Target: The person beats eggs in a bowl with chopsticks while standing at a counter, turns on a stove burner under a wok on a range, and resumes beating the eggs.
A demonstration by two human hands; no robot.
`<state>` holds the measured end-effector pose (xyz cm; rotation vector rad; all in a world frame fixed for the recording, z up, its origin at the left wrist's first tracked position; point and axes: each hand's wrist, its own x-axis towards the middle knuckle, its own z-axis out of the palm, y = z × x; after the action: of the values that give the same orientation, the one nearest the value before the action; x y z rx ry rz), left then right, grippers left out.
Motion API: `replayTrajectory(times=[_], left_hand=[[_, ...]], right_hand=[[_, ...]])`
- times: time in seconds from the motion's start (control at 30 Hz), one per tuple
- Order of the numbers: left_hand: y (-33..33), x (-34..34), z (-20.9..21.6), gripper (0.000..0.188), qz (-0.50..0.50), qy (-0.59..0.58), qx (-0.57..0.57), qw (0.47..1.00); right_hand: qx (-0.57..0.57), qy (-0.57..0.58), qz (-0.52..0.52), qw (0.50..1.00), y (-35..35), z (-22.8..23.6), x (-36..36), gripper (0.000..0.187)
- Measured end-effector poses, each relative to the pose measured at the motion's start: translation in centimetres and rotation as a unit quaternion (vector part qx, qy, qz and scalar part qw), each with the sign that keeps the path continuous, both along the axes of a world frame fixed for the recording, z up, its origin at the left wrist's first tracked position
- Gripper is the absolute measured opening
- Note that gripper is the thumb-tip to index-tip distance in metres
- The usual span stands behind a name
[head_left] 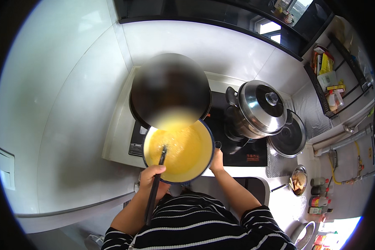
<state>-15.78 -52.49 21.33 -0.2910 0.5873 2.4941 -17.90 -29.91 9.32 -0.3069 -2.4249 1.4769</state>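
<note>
A white bowl (208, 156) with a dark blue rim, tilted a little, holds bubbly yellow liquid (180, 151) that looks like beaten egg. My right hand (216, 161) grips the bowl's right side. At its near left edge, my left hand (152, 174) is closed round black chopsticks (156, 187), whose tips dip into the liquid. Whether the left fingers also support the bowl is hidden. Just beyond the bowl is a round dark pan (171, 89), heavily blurred, so its contents cannot be made out.
A lidded steel pot (260, 110) stands on the black cooktop (216, 121) to the right. Beside it lies a black frying pan (288, 137). Farther right are a small metal bowl (298, 183) of brownish pieces, several bottles (319, 201) and a wall rack (321, 89) with packages. A wall rises at left.
</note>
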Motion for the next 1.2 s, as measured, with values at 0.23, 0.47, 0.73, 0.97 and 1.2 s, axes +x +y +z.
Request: replayTrajectory(times=[0.23,0.47,0.73,0.97,1.2], left_hand=[[3.9,3.2,-5.4,0.045,-0.103,-0.054,0.009,0.993],[3.4,6.8,-12.5,0.041,-0.073,-0.077,-0.057,0.993],[0.8,7.8,-19.1,0.027,0.063,-0.018,-0.049,0.997],[0.0,7.0,-19.5,0.020,0.111,0.004,-0.030,0.993],[0.7,7.0,-26.0,0.022,0.132,0.083,0.053,0.986]], right_hand=[[-0.022,-0.019,0.039,0.999,6.0,-11.0,2.6,0.005],[-0.165,-0.119,-0.026,0.979,4.9,-6.4,5.0,0.011],[0.026,-0.097,-0.019,0.995,2.2,-5.8,0.1,0.019],[0.388,-0.285,0.010,0.876,-1.3,-0.9,-5.3,0.049],[0.439,-0.325,0.051,0.836,-2.4,-0.9,-7.7,0.053]])
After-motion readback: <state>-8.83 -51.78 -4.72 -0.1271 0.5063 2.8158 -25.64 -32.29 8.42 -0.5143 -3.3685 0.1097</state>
